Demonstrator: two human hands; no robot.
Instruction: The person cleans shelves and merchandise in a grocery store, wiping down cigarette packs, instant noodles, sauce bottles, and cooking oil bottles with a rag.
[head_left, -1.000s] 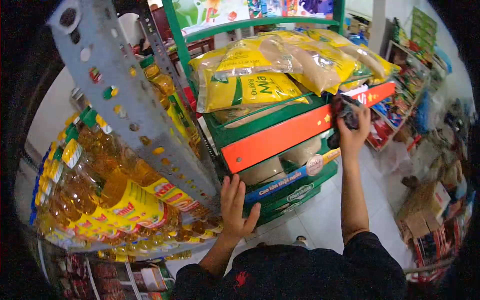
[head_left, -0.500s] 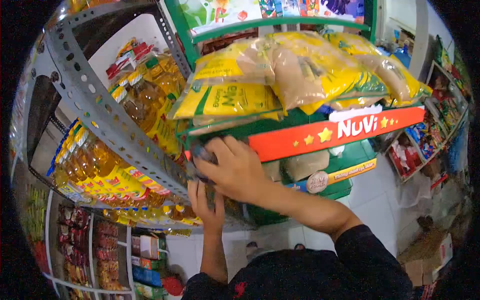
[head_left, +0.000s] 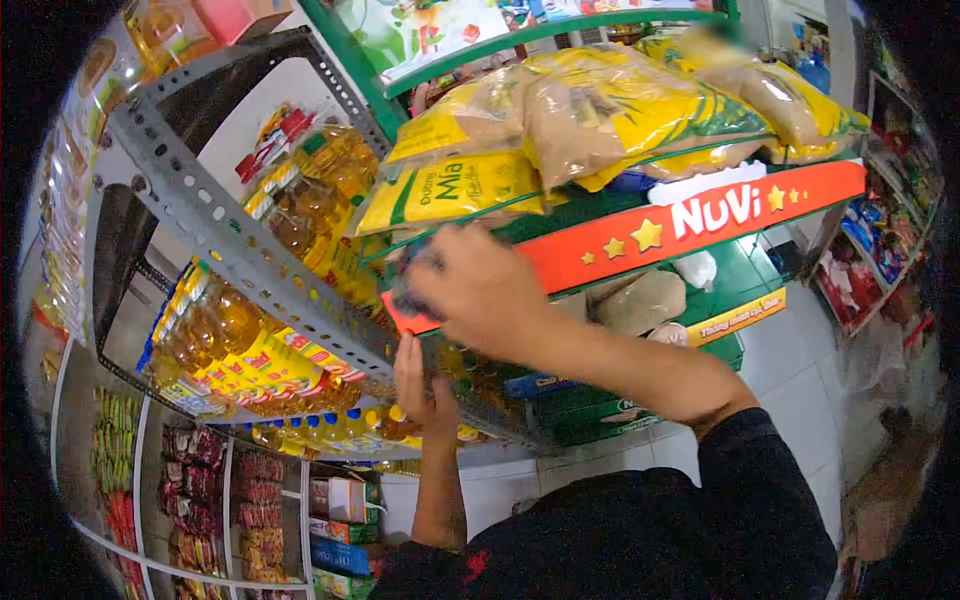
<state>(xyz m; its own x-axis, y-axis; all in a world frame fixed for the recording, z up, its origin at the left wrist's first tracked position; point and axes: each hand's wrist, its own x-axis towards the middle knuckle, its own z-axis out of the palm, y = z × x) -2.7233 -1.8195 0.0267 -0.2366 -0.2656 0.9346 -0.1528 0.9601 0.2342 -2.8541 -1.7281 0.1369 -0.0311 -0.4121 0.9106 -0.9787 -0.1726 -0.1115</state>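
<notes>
My right hand (head_left: 482, 292) is closed around a dark, crumpled cloth (head_left: 408, 285), blurred by motion, at the left end of the red NuVi strip (head_left: 600, 245). Just below, my left hand (head_left: 425, 392) has its fingers stretched upward, the tips right at the strip's lower left corner. The strip runs along the front of a green rack shelf (head_left: 600, 212). On that shelf, above my hands, lie yellow-printed clear bags of brown sugar (head_left: 650, 120). My right forearm crosses in front of the lower shelves.
A grey perforated metal shelf post (head_left: 215, 235) stands close to my left, with bottles of yellow oil (head_left: 235, 325) behind it. Lower left are shelves of small packets (head_left: 190, 480). More racks with snack bags (head_left: 870, 245) stand at the right over a tiled floor (head_left: 790, 400).
The view has shifted slightly. My right hand has moved up along the strip's left end with the cloth, uncovering its lower corner. My left hand now shows separately below it.
</notes>
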